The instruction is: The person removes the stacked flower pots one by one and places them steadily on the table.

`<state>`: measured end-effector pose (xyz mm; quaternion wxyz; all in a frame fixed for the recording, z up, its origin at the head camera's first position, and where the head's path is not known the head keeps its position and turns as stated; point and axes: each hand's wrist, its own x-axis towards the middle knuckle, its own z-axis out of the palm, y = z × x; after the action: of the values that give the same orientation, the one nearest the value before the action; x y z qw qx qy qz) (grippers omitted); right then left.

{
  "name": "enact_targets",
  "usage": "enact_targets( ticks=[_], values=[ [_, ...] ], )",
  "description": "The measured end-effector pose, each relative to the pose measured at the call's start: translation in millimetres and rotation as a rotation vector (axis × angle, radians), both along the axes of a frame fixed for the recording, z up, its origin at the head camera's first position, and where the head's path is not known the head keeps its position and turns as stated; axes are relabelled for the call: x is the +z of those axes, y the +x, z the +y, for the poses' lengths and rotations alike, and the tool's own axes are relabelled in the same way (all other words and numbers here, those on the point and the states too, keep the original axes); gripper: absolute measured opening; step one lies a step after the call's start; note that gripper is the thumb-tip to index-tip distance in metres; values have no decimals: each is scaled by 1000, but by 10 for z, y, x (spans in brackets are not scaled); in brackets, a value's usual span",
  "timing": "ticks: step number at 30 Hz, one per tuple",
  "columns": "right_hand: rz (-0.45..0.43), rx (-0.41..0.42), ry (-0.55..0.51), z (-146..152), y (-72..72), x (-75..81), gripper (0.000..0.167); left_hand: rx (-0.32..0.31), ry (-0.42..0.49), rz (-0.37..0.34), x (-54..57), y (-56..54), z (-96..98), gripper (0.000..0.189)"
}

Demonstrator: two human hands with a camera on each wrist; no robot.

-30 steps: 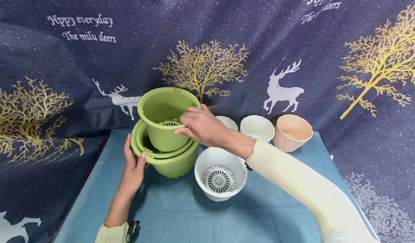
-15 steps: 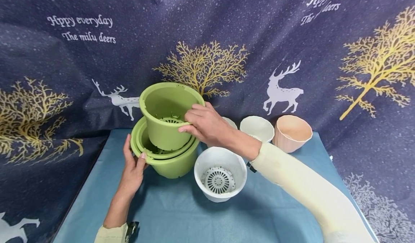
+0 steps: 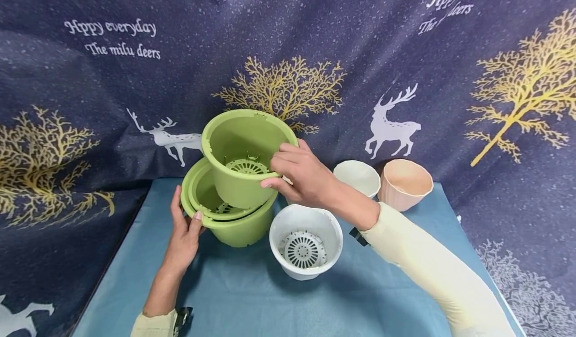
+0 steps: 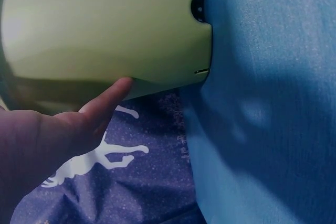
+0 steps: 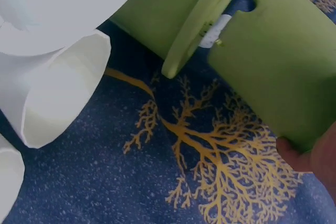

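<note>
My right hand (image 3: 303,174) pinches the near right rim of a green flowerpot (image 3: 243,192), which has a slotted base inside. That pot hangs above two nested green pots (image 3: 240,232); a gap separates it from their rims in the right wrist view, where its wall (image 5: 278,61) fills the right side. My left hand (image 3: 184,232) holds the outer nested pot at its left rim, thumb over the edge. In the left wrist view, a finger lies along that pot's side (image 4: 105,30).
A white pot (image 3: 306,217) with a slotted base stands in front of the right forearm. Behind it are a cream pot (image 3: 357,174) and a pink fluted pot (image 3: 405,184). A blue cloth (image 3: 252,297) covers the table, and a dark deer-print curtain (image 3: 315,27) hangs behind.
My right hand has raised the upper green pot and carried it to the right, showing more of the nested pots' inside. The left hand has stayed on the outer pot's rim.
</note>
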<state>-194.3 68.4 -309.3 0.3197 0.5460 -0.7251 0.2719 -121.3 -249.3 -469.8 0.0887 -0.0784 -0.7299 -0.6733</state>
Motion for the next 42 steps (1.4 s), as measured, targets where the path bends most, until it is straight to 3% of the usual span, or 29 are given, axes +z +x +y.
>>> enact_targets(
  ticks=[10, 27, 42],
  values=[
    [19, 33, -105, 153, 86, 43, 56, 10, -36, -24, 20, 31, 5, 76],
    [0, 21, -151, 471, 255, 24, 52, 28, -78, -31, 25, 45, 6, 74],
    [29, 25, -219, 631, 421, -1, 47, 20, -53, -21, 20, 25, 8, 75]
  ],
)
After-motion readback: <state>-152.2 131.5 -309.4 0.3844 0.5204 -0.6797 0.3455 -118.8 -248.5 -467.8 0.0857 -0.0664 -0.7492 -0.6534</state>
